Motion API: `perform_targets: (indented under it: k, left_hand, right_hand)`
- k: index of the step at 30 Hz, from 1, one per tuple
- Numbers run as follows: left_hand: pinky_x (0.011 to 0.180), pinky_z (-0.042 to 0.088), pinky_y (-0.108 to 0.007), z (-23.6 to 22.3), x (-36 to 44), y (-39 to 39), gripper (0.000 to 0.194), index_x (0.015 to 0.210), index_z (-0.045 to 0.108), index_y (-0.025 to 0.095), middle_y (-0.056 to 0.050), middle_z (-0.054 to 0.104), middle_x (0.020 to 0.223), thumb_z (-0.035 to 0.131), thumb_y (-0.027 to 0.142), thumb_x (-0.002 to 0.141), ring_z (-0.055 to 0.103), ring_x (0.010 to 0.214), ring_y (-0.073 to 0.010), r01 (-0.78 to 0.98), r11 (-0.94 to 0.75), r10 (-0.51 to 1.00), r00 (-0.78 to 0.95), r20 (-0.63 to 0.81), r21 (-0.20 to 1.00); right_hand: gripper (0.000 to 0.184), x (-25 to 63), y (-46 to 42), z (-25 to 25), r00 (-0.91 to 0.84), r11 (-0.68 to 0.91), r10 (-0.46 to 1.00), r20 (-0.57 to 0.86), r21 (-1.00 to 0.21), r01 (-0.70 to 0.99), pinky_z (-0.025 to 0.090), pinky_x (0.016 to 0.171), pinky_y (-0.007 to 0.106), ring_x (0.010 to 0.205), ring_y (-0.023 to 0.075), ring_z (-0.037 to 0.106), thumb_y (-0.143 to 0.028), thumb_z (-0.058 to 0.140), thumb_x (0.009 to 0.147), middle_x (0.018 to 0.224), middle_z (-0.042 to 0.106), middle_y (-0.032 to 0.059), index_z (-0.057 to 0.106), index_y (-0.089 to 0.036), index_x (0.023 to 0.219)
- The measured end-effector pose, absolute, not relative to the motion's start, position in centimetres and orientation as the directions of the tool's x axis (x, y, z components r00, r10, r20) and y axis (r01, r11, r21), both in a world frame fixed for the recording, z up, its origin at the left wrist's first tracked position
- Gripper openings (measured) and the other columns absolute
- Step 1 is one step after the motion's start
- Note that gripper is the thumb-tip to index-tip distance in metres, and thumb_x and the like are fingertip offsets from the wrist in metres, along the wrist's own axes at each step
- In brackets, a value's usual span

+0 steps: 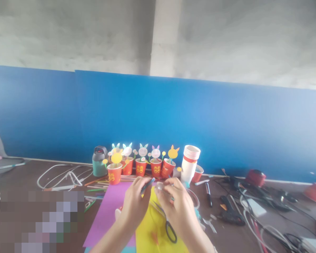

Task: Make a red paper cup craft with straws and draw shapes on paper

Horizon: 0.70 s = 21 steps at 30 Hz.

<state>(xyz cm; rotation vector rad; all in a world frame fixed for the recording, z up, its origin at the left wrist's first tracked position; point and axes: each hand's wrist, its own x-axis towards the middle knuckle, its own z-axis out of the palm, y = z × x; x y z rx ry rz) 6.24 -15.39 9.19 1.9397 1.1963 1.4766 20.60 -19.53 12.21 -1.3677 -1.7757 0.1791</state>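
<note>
Head camera: over the yellow sheet (146,232), my left hand (137,200) pinches a slim blue piece (148,184), my right hand (177,199) a small pale one (159,186), probably close together for precision. Scissors (163,213) lie on that sheet, loops towards me, likely for easy reach; red cups (140,168) stand beyond it, presumably out of the way.

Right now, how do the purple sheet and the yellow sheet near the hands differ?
Colour: the purple sheet is purple, while the yellow sheet is bright yellow.
Place: the purple sheet lies to the left, the yellow sheet to its right.
What is on them: scissors lie over the yellow sheet, while none show on the purple sheet.
Shared: both lie flat on the brown table, each partly hidden by the person's hands or arms.
</note>
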Motion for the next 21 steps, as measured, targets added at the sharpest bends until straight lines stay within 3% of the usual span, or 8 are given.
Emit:
perform_targets:
  k: [6, 10, 21]
  left_hand:
    - [0.063, 0.047, -0.026, 9.7, 6.6, -15.3, 0.025, 0.094, 0.065, 0.017, -0.006, 0.067, 0.084, 0.055, 0.038, 0.084, 0.059, 0.071, -0.0177, 0.078, -0.317, 0.943, 0.128, 0.306, 0.945]
    - [0.060, 0.046, -0.024, 10.2, 6.9, -15.4, 0.027, 0.088, 0.063, 0.015, -0.004, 0.063, 0.078, 0.061, 0.041, 0.080, 0.057, 0.068, -0.0155, -0.086, -0.219, 0.952, 0.198, 0.232, 0.972]
    - [0.060, 0.046, -0.024, 11.1, 6.3, -16.2, 0.025, 0.088, 0.062, 0.015, -0.004, 0.062, 0.079, 0.064, 0.038, 0.077, 0.058, 0.072, -0.0159, -0.116, -0.146, 0.949, 0.263, 0.172, 0.982]
  right_hand:
    - [0.031, 20.8, -19.5, 12.2, -0.023, 0.376, 0.845, 0.535, -0.563, 0.735, 0.051, 0.064, 0.024, 0.082, 0.0188, 0.062, -0.040, 0.047, 0.091, 0.093, 0.059, 0.0068, 0.065, -0.021, 0.075]
    - [0.029, 21.1, -19.2, 12.4, -0.015, 0.355, 0.842, 0.539, -0.533, 0.768, 0.048, 0.065, 0.024, 0.076, 0.0167, 0.061, -0.038, 0.049, 0.090, 0.092, 0.060, 0.0052, 0.064, -0.020, 0.074]
    - [0.032, 21.8, -19.1, 12.5, -0.106, 0.393, 0.875, 0.472, -0.567, 0.724, 0.044, 0.060, 0.024, 0.071, 0.0133, 0.056, -0.043, 0.052, 0.089, 0.093, 0.054, 0.0037, 0.061, -0.019, 0.071]
